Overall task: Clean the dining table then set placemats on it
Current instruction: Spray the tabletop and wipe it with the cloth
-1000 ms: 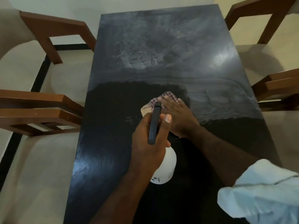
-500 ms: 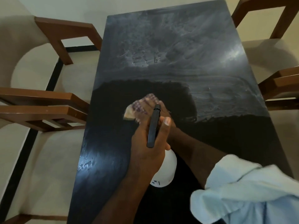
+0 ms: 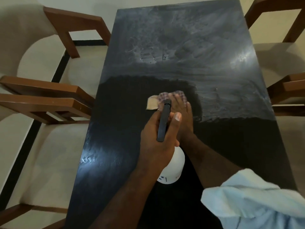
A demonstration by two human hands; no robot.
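Note:
The black dining table (image 3: 181,47) runs away from me, its far half streaked with wet wipe marks. My left hand (image 3: 158,138) grips a white spray bottle (image 3: 173,169) by its black trigger head, held above the near middle of the table. Just beyond it, my right hand (image 3: 181,111) presses flat on a checked cloth (image 3: 163,100) against the tabletop, partly hidden behind the left hand and the bottle's head.
Brown wooden chairs with cream seats stand along both sides: two on the left (image 3: 49,100) and two on the right (image 3: 287,90). A light blue sleeve (image 3: 250,200) fills the lower right corner. The floor is pale with a black stripe (image 3: 24,146).
My right hand slid the cloth left across the table, then back a little to the right. The left hand has kept the spray bottle in about the same place.

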